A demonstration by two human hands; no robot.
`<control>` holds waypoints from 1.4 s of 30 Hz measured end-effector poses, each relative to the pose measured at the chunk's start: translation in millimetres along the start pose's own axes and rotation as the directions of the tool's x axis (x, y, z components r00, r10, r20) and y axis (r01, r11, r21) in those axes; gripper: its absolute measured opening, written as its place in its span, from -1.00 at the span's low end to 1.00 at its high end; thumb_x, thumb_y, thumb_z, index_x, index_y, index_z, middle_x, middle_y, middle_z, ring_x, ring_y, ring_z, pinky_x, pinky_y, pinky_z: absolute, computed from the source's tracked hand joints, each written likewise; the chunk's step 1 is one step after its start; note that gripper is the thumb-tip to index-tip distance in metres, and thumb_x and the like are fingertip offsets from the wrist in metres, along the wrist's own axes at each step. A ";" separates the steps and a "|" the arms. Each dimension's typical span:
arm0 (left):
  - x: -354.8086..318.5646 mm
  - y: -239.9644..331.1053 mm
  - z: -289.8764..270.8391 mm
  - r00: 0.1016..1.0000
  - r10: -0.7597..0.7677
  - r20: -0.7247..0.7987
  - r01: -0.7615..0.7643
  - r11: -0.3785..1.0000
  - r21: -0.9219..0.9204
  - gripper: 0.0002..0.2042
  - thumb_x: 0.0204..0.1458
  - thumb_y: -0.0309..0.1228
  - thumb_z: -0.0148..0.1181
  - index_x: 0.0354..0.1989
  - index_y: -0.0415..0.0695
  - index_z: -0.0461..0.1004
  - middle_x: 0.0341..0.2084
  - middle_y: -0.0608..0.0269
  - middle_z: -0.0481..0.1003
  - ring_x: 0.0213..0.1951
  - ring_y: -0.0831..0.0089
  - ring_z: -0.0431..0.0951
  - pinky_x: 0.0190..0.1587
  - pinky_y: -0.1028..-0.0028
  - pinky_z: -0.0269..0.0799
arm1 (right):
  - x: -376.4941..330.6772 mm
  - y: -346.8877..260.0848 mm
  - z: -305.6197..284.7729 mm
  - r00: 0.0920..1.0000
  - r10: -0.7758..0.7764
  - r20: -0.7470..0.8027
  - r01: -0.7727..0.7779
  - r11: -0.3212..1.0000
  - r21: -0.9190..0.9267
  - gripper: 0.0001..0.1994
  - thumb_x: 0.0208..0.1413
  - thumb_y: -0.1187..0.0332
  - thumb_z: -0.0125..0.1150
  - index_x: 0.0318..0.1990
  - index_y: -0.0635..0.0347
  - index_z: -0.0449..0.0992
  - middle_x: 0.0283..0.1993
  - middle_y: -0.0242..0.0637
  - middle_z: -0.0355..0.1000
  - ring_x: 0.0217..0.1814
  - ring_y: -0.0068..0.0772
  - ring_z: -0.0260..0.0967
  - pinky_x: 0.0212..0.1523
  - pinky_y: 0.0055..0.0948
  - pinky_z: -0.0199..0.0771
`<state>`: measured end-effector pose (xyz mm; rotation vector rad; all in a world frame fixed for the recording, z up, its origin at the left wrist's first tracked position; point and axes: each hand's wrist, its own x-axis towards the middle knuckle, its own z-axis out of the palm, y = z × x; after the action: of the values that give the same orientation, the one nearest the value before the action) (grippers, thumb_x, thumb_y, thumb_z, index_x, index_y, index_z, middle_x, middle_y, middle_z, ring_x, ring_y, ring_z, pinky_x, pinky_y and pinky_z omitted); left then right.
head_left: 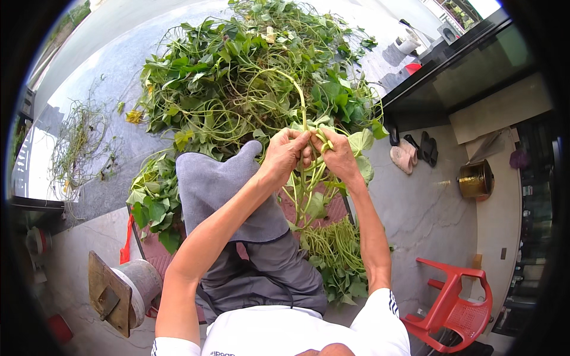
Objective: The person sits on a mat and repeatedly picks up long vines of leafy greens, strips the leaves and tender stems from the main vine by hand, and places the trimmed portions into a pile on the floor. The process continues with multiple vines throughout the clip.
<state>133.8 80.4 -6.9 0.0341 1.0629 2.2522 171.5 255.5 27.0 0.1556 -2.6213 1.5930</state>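
Observation:
In front of me, my left hand (286, 153) is closed, its thumb and fingers pinching a long green leafy vine (301, 104) that arches up toward a big heap of vines (208, 89). Close beside it, my right hand (338, 155) is closed on several green stems (324, 142), with leaves hanging off below. The two hands nearly touch, and their fingertips are partly hidden by the stems. Under my right forearm lies a bundle of cut green stems (335, 240) with leaves at its lower end. A grey cloth (222, 190) covers my left knee.
A red plastic chair (454, 302) stands at the lower right. To the left are a bucket with a wooden board (113, 293) and a thin tangle of stripped vines (80, 142). Slippers (404, 155) and a brass-coloured pot (475, 180) are by the right wall.

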 end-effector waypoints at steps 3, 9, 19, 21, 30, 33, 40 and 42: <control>1.2 -0.4 3.5 0.999 0.020 -0.035 -0.023 0.997 -0.080 -0.77 0.36 -0.27 0.22 -0.19 -0.13 0.34 -0.53 0.29 0.46 -0.56 0.49 0.41 -0.44 0.43 0.42 | -2.3 -5.6 -4.4 0.999 -0.020 0.033 0.016 0.994 0.109 -0.76 0.41 0.25 0.24 -0.04 0.28 0.62 -0.35 -0.49 0.49 -0.31 -0.67 0.31 -0.30 -0.53 0.34; -0.3 0.4 4.8 0.998 -0.025 0.053 0.027 0.999 -0.037 -0.76 0.38 -0.27 0.19 -0.26 -0.12 0.33 -0.55 0.31 0.45 -0.58 0.53 0.37 -0.47 0.47 0.34 | -5.6 -2.1 -14.4 0.988 -0.103 0.116 0.105 0.994 -0.012 -0.76 0.39 0.27 0.24 -0.06 0.31 0.50 -0.37 -0.33 0.53 -0.32 -0.53 0.37 -0.27 -0.38 0.41; 1.4 6.1 14.6 0.994 0.106 0.001 -0.105 0.984 0.146 -0.73 0.37 -0.32 0.20 0.07 -0.18 0.33 -0.58 0.42 0.46 -0.65 0.67 0.36 -0.61 0.63 0.26 | 0.8 -1.1 -23.6 0.956 -0.201 0.213 0.228 0.967 -0.114 -0.79 0.29 0.42 0.22 0.00 0.29 0.44 -0.31 -0.02 0.52 -0.36 -0.14 0.48 -0.32 -0.18 0.45; 1.6 4.5 16.7 0.995 0.100 -0.007 -0.098 0.987 0.129 -0.77 0.37 -0.35 0.18 0.03 -0.18 0.33 -0.61 0.44 0.39 -0.67 0.69 0.26 -0.64 0.62 0.13 | -0.3 1.3 -25.1 0.947 -0.262 0.184 0.300 0.927 -0.224 -0.77 0.25 0.42 0.26 -0.01 0.29 0.44 -0.31 0.07 0.50 -0.34 0.05 0.47 -0.29 -0.13 0.45; -3.8 -2.9 24.2 0.993 0.122 0.001 -0.119 0.966 0.228 -0.80 0.42 -0.33 0.10 0.01 -0.18 0.30 -0.62 0.43 0.29 -0.70 0.68 0.14 -0.64 0.58 0.03 | 31.0 70.3 -60.7 0.965 -0.202 -0.166 0.078 0.830 -0.552 -0.82 0.24 0.42 0.31 -0.20 0.34 0.44 -0.33 0.10 0.51 -0.33 0.25 0.44 -0.33 -0.15 0.43; -1.7 7.5 16.7 0.991 0.125 0.046 -0.125 0.992 -0.010 -0.77 0.44 -0.29 0.08 0.03 -0.22 0.35 -0.62 0.41 0.27 -0.69 0.65 0.15 -0.62 0.55 0.08 | 8.3 38.2 -52.3 0.967 -0.162 -0.196 0.101 0.953 -0.287 -0.89 0.27 0.51 0.21 -0.13 0.35 0.45 -0.37 -0.08 0.57 -0.35 -0.26 0.55 -0.31 -0.27 0.49; 2.0 20.7 9.8 0.974 0.165 0.156 -0.112 0.947 -0.302 -0.75 0.45 -0.26 0.04 0.05 -0.20 0.47 -0.63 0.45 0.22 -0.66 0.66 0.12 -0.58 0.55 0.10 | -12.1 -3.1 6.4 0.988 -0.132 -0.085 0.128 0.991 -0.050 -0.78 0.21 0.64 0.10 0.01 0.36 0.43 -0.10 0.04 0.57 -0.04 -0.21 0.59 -0.10 -0.26 0.56; 3.8 22.9 8.1 0.966 0.216 0.139 -0.156 0.923 -0.352 -0.73 0.45 -0.27 0.05 0.06 -0.23 0.47 -0.60 0.43 0.25 -0.60 0.60 0.23 -0.51 0.50 0.26 | -8.6 5.4 14.5 0.991 -0.107 -0.078 0.108 0.994 0.019 -0.78 0.26 0.58 0.11 0.05 0.35 0.44 -0.17 -0.07 0.58 -0.12 -0.35 0.56 -0.11 -0.30 0.56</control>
<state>120.7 77.3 13.7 0.1937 0.5893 2.5226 179.2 245.6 14.6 0.2278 -2.4931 1.5621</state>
